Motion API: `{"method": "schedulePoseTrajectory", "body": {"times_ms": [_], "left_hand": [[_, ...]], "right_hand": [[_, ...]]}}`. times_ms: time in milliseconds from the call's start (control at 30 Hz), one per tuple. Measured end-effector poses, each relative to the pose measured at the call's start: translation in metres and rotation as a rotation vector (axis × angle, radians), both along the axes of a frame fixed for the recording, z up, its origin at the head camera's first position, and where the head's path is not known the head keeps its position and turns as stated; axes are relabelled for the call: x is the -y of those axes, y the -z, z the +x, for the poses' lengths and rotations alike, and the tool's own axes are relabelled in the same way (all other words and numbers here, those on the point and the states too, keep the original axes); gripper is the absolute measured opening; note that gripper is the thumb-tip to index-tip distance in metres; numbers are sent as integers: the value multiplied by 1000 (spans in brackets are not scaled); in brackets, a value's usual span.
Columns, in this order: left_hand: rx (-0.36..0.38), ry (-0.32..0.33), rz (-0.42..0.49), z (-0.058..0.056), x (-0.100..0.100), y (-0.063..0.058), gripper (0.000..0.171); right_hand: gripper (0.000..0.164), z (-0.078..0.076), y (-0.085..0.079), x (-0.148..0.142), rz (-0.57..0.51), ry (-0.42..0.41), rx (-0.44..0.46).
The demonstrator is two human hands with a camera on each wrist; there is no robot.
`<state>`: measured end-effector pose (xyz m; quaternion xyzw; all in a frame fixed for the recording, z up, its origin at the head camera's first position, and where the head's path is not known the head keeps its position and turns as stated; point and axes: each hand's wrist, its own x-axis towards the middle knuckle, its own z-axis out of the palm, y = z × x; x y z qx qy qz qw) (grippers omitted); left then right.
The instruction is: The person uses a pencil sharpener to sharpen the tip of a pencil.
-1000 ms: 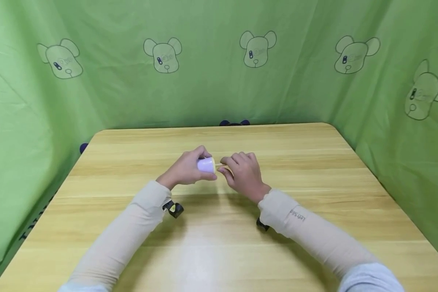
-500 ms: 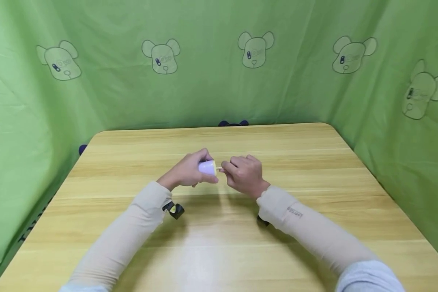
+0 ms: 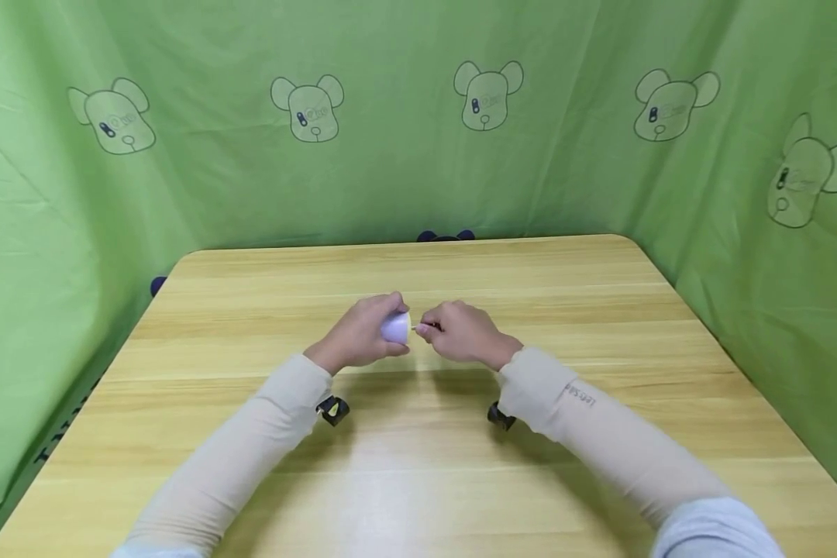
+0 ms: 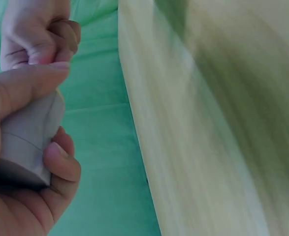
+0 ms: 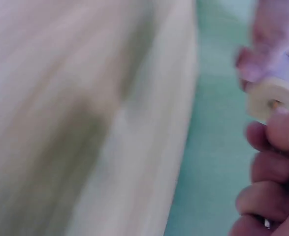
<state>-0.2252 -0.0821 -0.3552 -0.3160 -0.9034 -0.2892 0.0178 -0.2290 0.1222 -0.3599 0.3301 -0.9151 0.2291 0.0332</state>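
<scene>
A lavender, cup-shaped pencil sharpener (image 3: 394,329) lies on its side in the grip of my left hand (image 3: 354,335), thumb and fingers around its body. Its pale yellow end (image 5: 262,101), with a small hole in the middle, faces my right hand (image 3: 463,333). The right hand pinches a thin pencil (image 3: 415,328) whose end sits at that hole. Most of the pencil is hidden by curled fingers (image 5: 270,196). In the left wrist view, the sharpener body (image 4: 28,132) looks greyish, with a seam across it. Both hands are above the table.
Beneath the hands is a light wood-grain table (image 3: 418,480) with rounded far corners. A green curtain (image 3: 390,178) printed with bear heads surrounds its back and sides. Black wrist-camera mounts (image 3: 333,411) hang below both cuffs.
Both hands have come slightly nearer the person with the sharpener and pencil. The right hand has moved closer to the sharpener and turned at the wrist; less of the pencil shows between them.
</scene>
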Motion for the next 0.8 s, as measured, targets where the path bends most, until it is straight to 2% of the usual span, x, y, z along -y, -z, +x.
{"method": "schedulePoseTrajectory", "body": {"times_ms": [33,67,133,200,300,400,467,533,633,733,800], "left_hand": [[-3,1,-7,0,0,0,48],[15,-1,1,0,1,0,48],[73,-13,31,-1,2,-1,49],[141,-29,65,-2,5,-3,51],[213,-44,97,-3,8,-6,55],[238,-32,103,-4,11,-7,56],[239,-22,105,-4,12,-8,55],[246,-12,112,-4,13,-10,53],[278,-16,129,-4,14,-14,49],[330,-23,168,-3,15,-19,46],[368,-23,207,-2,15,-22,44]], "right_hand": [[32,1,-3,0,0,16,80],[31,1,-5,1,0,22,117],[24,1,-6,1,-3,19,67],[18,2,-3,0,-40,2,-53],[10,0,7,-3,-95,-33,-342],[11,-4,17,-8,-117,-48,-619],[13,-6,23,-9,-123,-56,-746],[12,-7,27,-10,-140,-76,-814],[11,-8,32,-9,-174,-98,-865],[14,-9,33,-6,-219,-61,-944],[22,-9,33,-3,-257,-17,-1007]]}}
